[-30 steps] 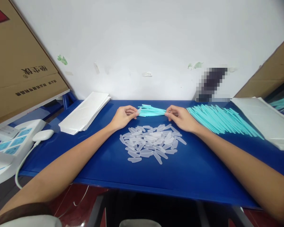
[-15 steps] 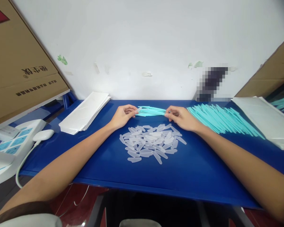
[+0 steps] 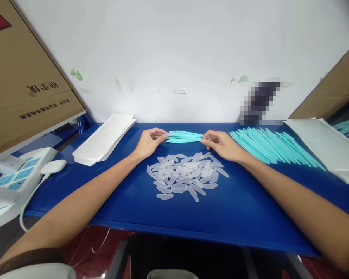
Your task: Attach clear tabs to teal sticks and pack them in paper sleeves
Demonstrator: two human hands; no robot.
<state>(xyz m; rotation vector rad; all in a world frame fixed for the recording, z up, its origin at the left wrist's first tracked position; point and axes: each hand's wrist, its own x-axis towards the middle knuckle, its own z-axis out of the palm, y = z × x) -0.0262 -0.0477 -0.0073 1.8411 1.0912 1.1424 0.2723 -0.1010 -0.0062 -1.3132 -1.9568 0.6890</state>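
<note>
Near the back of the blue table, a small bundle of thin turquoise sticks lies crosswise between my hands. My left hand has thumb and fingers pinched together at the bundle's left end. At the opposite end my right hand is closed, thumb against curled fingers, on a stick end. How many sticks each hand grips is hard to make out. In front of both hands lies a loose pile of translucent, blade-shaped plastic covers. Right of my right hand spreads a larger heap of turquoise sticks.
White flat packets are stacked at the left, and clear plastic bags lie at the right. A power strip with a white plug and cable sits at the left edge. A cardboard box stands beyond it.
A pale translucent piece showed at my left fingertips and no longer stands out there. Both hands have shifted very slightly left; the piles are unchanged.
</note>
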